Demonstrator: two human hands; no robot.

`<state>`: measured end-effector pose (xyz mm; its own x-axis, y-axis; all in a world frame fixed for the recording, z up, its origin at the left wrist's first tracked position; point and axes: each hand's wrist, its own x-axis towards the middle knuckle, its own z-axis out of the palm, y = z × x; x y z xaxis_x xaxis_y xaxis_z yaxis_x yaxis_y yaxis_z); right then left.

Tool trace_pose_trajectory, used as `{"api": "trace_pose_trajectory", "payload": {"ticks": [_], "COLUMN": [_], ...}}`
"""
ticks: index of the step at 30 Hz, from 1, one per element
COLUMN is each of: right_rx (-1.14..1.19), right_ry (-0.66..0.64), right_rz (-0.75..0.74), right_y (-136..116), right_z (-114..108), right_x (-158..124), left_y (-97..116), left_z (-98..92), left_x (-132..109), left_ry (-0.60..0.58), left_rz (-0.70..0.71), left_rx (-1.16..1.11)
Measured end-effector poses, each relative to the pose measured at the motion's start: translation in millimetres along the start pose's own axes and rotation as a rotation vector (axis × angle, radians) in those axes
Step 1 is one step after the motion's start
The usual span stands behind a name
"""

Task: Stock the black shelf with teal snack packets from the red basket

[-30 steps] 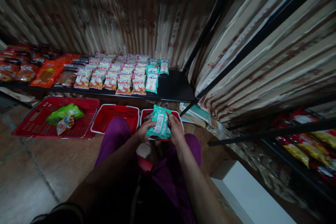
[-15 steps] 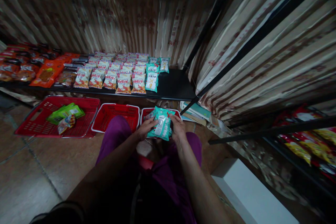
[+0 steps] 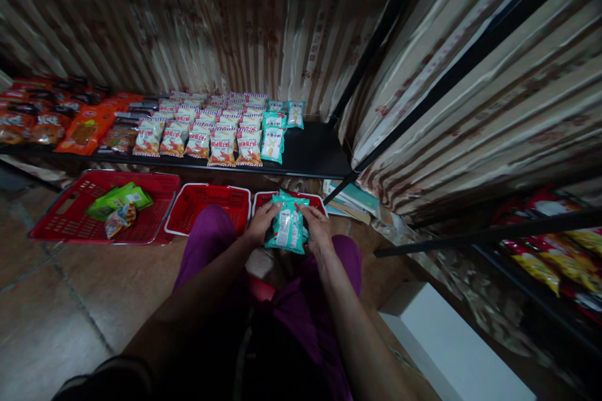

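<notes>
Noted a black shelf (image 3: 316, 149) before a striped curtain (image 3: 188, 25), above a tiled floor (image 3: 51, 326). Found on it, from left to right, orange packs (image 3: 83, 128), striped bags (image 3: 222, 147) and teal bags (image 3: 273, 143), with bare surface at the right end. Counted three red baskets in front: a left basket (image 3: 162, 200) containing green packets (image 3: 120, 198), a middle basket (image 3: 237, 207) and a right basket (image 3: 322, 203). Saw also a white box (image 3: 451, 351) at lower right.

Read 小鱼小虾 on the front teal bags. Could not read with certainty the red print on the striped bags, nor the small print on the held packet (image 3: 288, 229).

Located the held packet, teal, at the right basket, between purple knees (image 3: 211, 222). Found it pinched at its left edge by the left hand (image 3: 262, 224) and at its right edge by the right hand (image 3: 318, 229); cannot tell the placing of fingers behind.

Compared with half a second earlier, found the left hand shifted off the white label to the upper left edge, the right hand much as before, and the shelf stock unchanged.
</notes>
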<state>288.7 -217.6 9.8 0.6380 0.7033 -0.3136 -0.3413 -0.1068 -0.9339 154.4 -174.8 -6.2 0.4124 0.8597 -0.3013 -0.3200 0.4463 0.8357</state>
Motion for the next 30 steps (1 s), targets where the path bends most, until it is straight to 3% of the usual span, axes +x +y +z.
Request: {"api": "trace_pose_trajectory", "payload": {"ticks": [5,12,17,21,30], "right_rx": [-0.022,-0.086,0.012,0.063,-0.05], "right_ry": [-0.079,-0.219,-0.315,-0.318,-0.242], "right_rz": [-0.007,0.143,0.162,0.152,0.118], "right_y": [-1,2,9,14,21], "right_z": [-1,-7,-10,-12,-20], "right_x": [-5,-24,-30,-28,-29], "left_y": [7,16,19,20,24], "left_z": [3.6,3.9,2.7,3.9,6.8], "left_x": [7,21,29,31,33], "left_ry": [0.085,0.218,0.273,0.306,0.356], "left_rz": [0.036,0.088,0.117,0.12,0.12], "left_rx": [0.08,0.007,-0.008,-0.042,-0.027]}}
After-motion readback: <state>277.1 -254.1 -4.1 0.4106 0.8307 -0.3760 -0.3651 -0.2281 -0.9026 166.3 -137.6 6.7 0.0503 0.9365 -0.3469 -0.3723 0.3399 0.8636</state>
